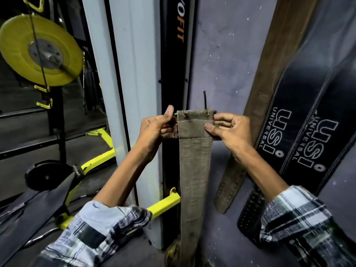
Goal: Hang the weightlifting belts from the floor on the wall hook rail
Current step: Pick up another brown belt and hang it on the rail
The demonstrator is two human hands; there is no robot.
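An olive-green canvas weightlifting belt [195, 166] hangs straight down against the grey wall, its top edge folded over the buckle bar. My left hand [156, 128] pinches the belt's top left corner. My right hand [229, 130] grips the top right corner, thumb on the front. A thin dark prong [205, 101] sticks up above the belt's top edge. To the right, a brown leather belt [256, 116] and a black belt [308, 120] with white lettering hang on the wall. The hook rail itself is out of view.
A white pillar [133, 93] and a black post [174, 60] stand left of the belt. Further left is a yellow weight plate [34, 49] on a yellow-framed machine [100, 157]. A dark strap [38, 211] lies low at the left.
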